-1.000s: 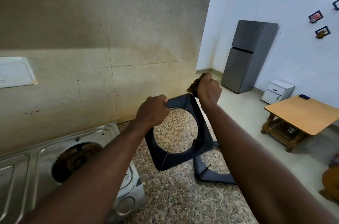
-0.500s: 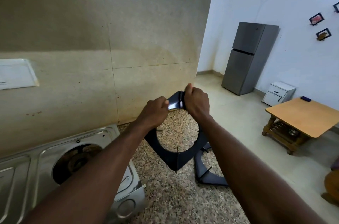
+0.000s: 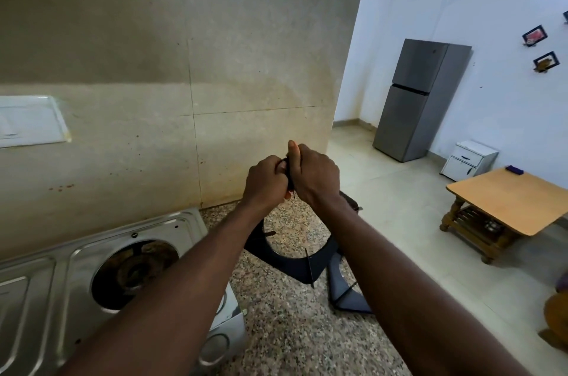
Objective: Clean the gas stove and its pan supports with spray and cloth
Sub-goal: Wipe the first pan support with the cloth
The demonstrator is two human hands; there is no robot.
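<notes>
Curling round its twelve-o'clock edge, your left hand [image 3: 264, 182] and right hand [image 3: 316, 175] hold the black square metal pan support [image 3: 292, 268] upright. That likely eases wiping.

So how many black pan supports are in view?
2. One black square pan support is gripped at its top by the left hand and right hand; a second pan support lies on the speckled granite counter, partly hidden behind the right forearm.

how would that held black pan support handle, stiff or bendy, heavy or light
Probably stiff: the pan support holds its flat square shape though the left hand and right hand grip only its top corner. Likely lightish for its size, being a thin frame around a big open hole.
</notes>
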